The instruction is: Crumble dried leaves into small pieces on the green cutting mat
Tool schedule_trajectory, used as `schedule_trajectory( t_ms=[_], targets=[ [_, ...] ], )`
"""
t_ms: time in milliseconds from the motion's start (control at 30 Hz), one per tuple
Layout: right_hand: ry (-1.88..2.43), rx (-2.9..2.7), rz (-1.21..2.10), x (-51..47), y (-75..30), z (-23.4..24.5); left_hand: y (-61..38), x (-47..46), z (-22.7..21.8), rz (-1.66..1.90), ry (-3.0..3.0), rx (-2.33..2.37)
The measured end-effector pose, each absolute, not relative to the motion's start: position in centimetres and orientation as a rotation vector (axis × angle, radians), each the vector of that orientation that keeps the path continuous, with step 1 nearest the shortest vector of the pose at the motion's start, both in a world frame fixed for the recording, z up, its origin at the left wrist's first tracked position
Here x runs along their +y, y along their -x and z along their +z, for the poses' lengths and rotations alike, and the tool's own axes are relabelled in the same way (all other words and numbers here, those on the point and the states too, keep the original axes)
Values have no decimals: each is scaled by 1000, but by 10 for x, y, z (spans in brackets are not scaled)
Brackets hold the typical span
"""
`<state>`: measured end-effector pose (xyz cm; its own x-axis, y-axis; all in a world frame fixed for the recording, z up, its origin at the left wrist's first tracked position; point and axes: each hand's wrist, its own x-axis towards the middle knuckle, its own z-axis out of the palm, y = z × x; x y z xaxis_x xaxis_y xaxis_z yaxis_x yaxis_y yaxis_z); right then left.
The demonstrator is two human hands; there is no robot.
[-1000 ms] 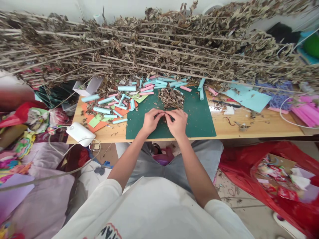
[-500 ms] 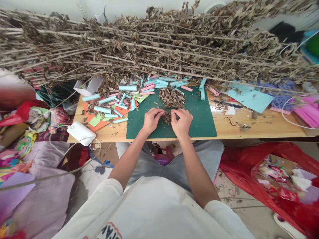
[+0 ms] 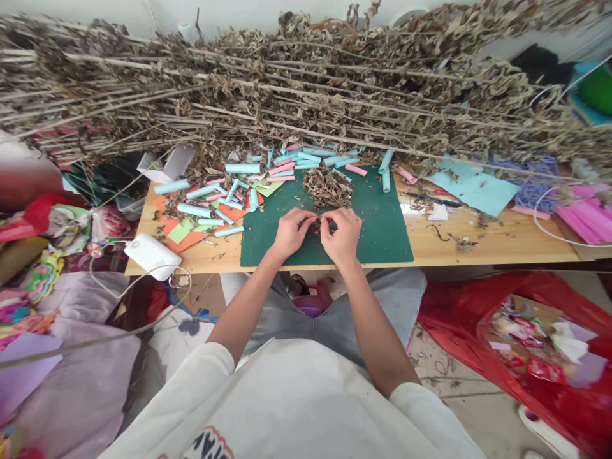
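Over the green mat (image 3: 382,236), my left hand (image 3: 292,232) and my right hand (image 3: 341,233) almost meet at the fingertips. Both are closed in a pinch. A small clump of crumbled dried leaves shows between and just below the fingertips; what exactly each pinch holds is too small to make out. Right beyond the hands lies a pile of dried leaves (image 3: 327,187). Rolled paper tubes in light blue (image 3: 243,169) and pink (image 3: 356,170) are scattered along the back and left of the mat.
Dried leafy stalks (image 3: 306,95) stretch across the back. Orange and green paper and a white power bank (image 3: 153,256) with a cable lie at the left. To the right are a blue sheet (image 3: 478,185), a dark pen-like tool and pink paper. A red bag (image 3: 449,319) of scraps stands below.
My right hand has shifted left, bringing its fingertips close to those of my left hand. More of the small leaf clump is now covered. The camera view has drifted slightly.
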<state>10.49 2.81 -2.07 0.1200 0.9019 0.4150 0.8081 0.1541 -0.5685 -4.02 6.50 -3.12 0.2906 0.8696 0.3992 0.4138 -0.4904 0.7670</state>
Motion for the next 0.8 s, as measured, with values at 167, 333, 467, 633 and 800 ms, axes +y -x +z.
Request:
schedule_trajectory(
  t_ms=[167, 333, 467, 633, 800],
  targets=[
    [1789, -1584, 110, 29, -105, -23, 41, 64, -29, 1147, -1979, 1164],
    [1702, -1640, 104, 27, -106, -25, 42, 65, -28, 1136, -1954, 1165],
    [1637, -1654, 112, 26, -104, -26, 41, 65, -29, 1139, -1975, 1146],
    [1632, -1683, 114, 28, -102, -24, 41, 64, -29, 1110, -2007, 1152],
    [1684, -1673, 81, 28, -104, -21, 41, 65, -28, 1147, -1982, 1173]
  ],
)
